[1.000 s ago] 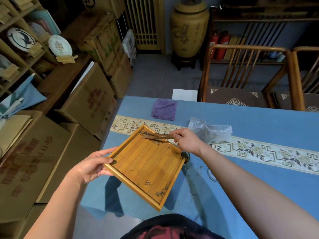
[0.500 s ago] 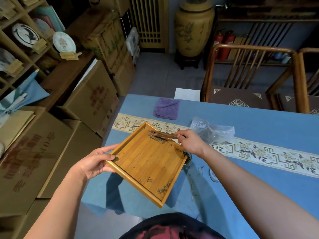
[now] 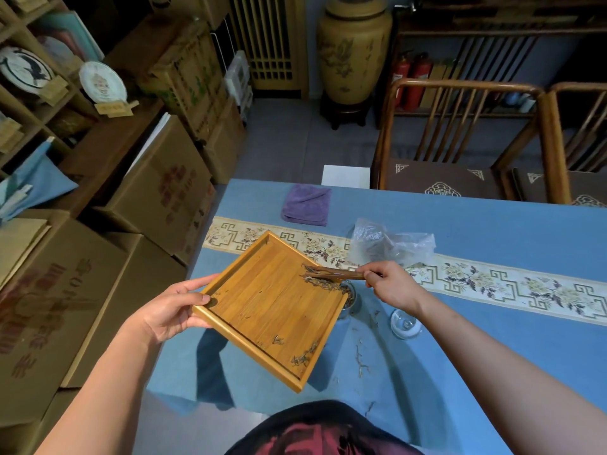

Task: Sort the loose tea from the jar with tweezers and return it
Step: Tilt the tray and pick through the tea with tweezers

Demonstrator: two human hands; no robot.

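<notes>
Head view: left hand (image 3: 170,310) grips the tilted wooden tray (image 3: 272,307) by its left corner, above the desk (image 3: 476,356). Right hand (image 3: 391,285) pinches tweezers (image 3: 331,274), tips in loose tea (image 3: 323,284) at tray's right edge, w/ jar (image 3: 349,295) just below that edge.
</notes>
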